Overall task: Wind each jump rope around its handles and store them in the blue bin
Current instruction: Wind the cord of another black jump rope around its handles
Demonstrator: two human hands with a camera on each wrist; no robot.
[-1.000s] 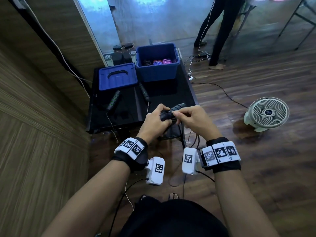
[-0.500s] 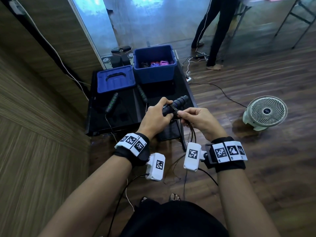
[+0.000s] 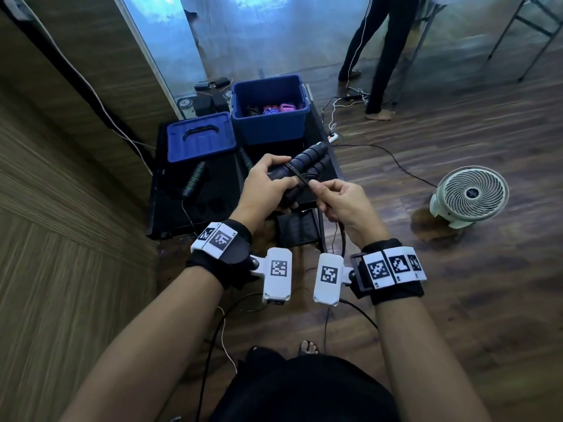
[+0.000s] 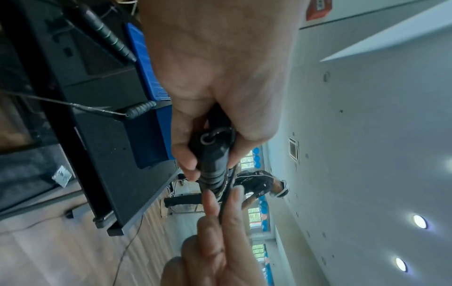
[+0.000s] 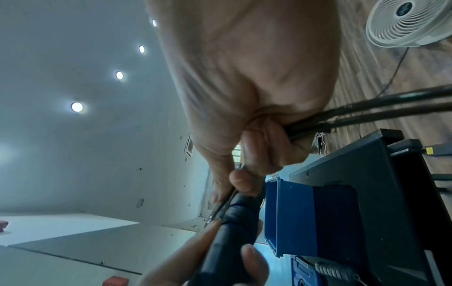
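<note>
The black table (image 3: 170, 208) carries the blue bin (image 3: 269, 129) at its far end, open-topped, straight beyond the hands. Between bin and body, the paired handles (image 3: 304, 166) are gripped by the left hand (image 3: 262, 187), long axis aimed up-right past the bin. The rope (image 3: 307, 178) is pinched just beside them by the right hand (image 3: 344, 205); slack hangs below, clear of the table edge.

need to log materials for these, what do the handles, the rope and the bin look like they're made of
Handles: matte black, ribbed with blue rings, so probably foam or rubber grip; the look leaves it open.
Rope: thin, dark, slightly glossy cord, likely plastic-coated; what lies under the coating cannot be seen.
Bin: smooth blue moulded walls with a rolled rim, most likely hard plastic.
</note>
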